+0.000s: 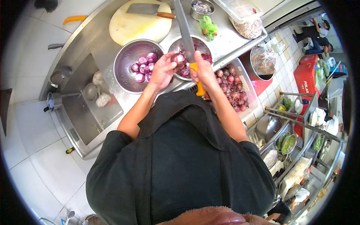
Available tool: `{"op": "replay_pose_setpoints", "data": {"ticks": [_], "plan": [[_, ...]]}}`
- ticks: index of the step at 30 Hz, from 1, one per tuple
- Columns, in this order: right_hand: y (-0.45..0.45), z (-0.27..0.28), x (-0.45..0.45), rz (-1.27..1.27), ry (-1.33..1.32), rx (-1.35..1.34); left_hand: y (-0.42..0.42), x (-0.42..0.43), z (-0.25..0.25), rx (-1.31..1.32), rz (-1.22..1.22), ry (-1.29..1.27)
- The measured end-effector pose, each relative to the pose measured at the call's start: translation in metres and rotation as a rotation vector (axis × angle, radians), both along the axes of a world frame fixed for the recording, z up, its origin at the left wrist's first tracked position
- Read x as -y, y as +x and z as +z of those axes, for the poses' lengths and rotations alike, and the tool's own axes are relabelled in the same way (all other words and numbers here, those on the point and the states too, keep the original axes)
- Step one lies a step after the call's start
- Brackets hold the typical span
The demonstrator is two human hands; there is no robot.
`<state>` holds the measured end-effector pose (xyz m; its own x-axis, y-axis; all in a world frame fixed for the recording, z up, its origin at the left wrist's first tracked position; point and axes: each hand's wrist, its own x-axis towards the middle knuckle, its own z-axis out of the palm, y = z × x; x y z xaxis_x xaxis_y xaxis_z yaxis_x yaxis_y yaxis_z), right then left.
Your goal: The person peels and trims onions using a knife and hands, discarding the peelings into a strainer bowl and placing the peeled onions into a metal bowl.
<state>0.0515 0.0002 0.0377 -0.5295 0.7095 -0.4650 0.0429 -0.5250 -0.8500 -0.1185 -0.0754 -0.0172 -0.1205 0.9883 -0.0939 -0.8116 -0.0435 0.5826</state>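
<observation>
Overhead, hands point(182, 71) raised close together above bowls point(129, 80).

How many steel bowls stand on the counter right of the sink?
3: big bowl of peeled onions near the left hand, another bowl partly behind the knife, small bowl farther back. Others may be hidden.

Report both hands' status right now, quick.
Left hand: closed on a red onion, held over the colander.
Right hand: closed on the yellow-handled knife, blade pointing away from the body.
</observation>
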Motion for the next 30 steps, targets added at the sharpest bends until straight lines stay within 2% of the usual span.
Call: {"op": "replay_pose_setpoints", "data": {"ticks": [1, 3, 6, 7, 9, 12, 16, 19, 22, 27, 28, 30], "plan": [[0.002, 0.014, -0.002, 0.010, -0.115, 0.004, -0.002, -0.001, -0.002, 0.033, -0.022, -0.001], [0.004, 0.002, -0.004, 0.071, 0.028, 0.069, -0.002, -0.002, -0.006, 0.100, -0.070, -0.004], [0.002, 0.000, 0.000, 0.081, 0.136, 0.122, 0.003, -0.008, -0.012, -0.174, 0.020, -0.106], [0.003, -0.002, -0.001, 0.053, 0.070, 0.110, 0.004, -0.009, -0.014, -0.274, 0.054, -0.140], [0.005, -0.011, -0.009, -0.001, -0.057, 0.083, 0.001, -0.009, -0.014, -0.160, 0.003, -0.107], [0.012, -0.023, -0.019, -0.048, -0.073, 0.083, -0.003, -0.005, -0.013, -0.053, -0.045, -0.121], [0.018, -0.028, -0.024, -0.001, 0.034, 0.204, -0.011, -0.006, -0.015, 0.191, -0.150, -0.098], [0.018, -0.025, -0.020, 0.035, 0.151, 0.263, -0.008, -0.009, -0.012, 0.187, -0.126, -0.091], [0.012, -0.018, -0.006, 0.046, 0.282, 0.250, -0.003, -0.015, -0.017, -0.019, -0.017, -0.064], [0.011, -0.031, 0.002, 0.117, 0.570, 0.307, -0.006, -0.020, -0.002, -0.072, 0.008, -0.094], [0.010, -0.033, 0.007, 0.053, 0.663, 0.267, -0.007, -0.020, 0.000, -0.077, 0.013, -0.103], [0.012, -0.028, 0.014, 0.109, 0.682, 0.385, -0.008, -0.023, -0.003, -0.115, 0.053, -0.119]]}}
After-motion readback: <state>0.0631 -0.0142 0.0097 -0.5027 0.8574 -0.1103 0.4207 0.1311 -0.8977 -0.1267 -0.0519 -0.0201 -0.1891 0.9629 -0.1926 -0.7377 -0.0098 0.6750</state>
